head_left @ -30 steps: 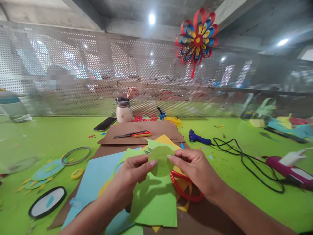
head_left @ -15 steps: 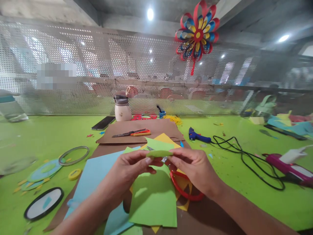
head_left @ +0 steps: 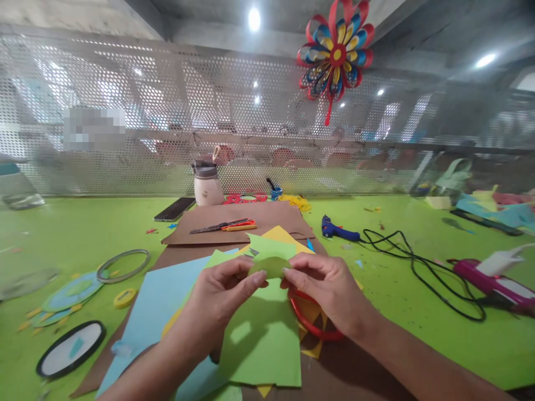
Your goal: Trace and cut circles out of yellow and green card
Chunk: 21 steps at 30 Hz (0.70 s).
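Note:
My left hand (head_left: 228, 284) pinches the left edge of a small rounded piece of green paper (head_left: 271, 267). At its right edge, the fingers of my right hand (head_left: 324, 281) are closed on the same piece. Beneath both hands lies a larger sheet of green paper (head_left: 261, 345). Red-handled scissors (head_left: 315, 326) show below my right hand, and a metal tip peeks out beyond the paper piece. Their middle is hidden, so whether my right hand touches them I cannot tell. Yellow paper (head_left: 280, 233) and light blue paper (head_left: 167, 295) lie around the green sheet.
Brown card (head_left: 234, 209) bears orange-handled scissors (head_left: 225, 225). A blue glue gun (head_left: 340, 229), its black cord and a magenta glue gun (head_left: 489, 281) lie to the right. Leftward are a metal ring (head_left: 123, 265), yellow tape (head_left: 125, 298) and a black-rimmed oval (head_left: 71, 349). A bottle (head_left: 208, 186) stands behind.
The small green paper piece has tilted from nearly edge-on to showing its flat face. My fingers have shifted slightly on its edges, and the scissors' middle is now covered.

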Each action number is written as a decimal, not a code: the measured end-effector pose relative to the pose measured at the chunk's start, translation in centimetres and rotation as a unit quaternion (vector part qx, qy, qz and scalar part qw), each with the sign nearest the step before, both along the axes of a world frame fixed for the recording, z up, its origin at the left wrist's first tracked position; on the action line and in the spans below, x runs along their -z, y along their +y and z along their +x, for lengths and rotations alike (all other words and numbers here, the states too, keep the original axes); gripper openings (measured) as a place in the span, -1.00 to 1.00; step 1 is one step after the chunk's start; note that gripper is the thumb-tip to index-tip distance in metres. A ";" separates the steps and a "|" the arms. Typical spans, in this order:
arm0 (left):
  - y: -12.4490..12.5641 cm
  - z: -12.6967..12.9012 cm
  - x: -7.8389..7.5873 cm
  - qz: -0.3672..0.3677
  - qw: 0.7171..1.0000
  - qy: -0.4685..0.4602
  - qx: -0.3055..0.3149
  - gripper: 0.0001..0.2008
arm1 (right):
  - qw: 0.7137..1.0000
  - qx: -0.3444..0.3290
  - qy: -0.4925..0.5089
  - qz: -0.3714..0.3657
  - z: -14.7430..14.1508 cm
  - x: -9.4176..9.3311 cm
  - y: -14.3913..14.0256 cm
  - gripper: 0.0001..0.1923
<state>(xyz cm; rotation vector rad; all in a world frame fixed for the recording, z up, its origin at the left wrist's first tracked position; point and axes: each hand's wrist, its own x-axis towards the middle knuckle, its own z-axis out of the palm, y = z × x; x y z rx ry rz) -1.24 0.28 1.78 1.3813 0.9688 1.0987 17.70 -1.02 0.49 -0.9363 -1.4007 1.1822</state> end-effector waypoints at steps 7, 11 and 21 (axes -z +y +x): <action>-0.1 0.4 1.0 -0.007 0.999 -0.026 -0.027 -0.83 | 0.998 0.017 0.054 -0.040 -0.5 0.0 -0.1 -0.81; -0.2 0.5 1.2 0.004 0.998 -0.056 -0.030 -0.78 | 0.994 0.007 0.096 -0.056 -0.6 -0.2 -0.2 -0.60; 0.1 0.6 1.2 0.018 0.998 -0.054 -0.026 -0.72 | 0.998 0.002 0.030 -0.064 -0.7 -0.2 -0.4 -0.78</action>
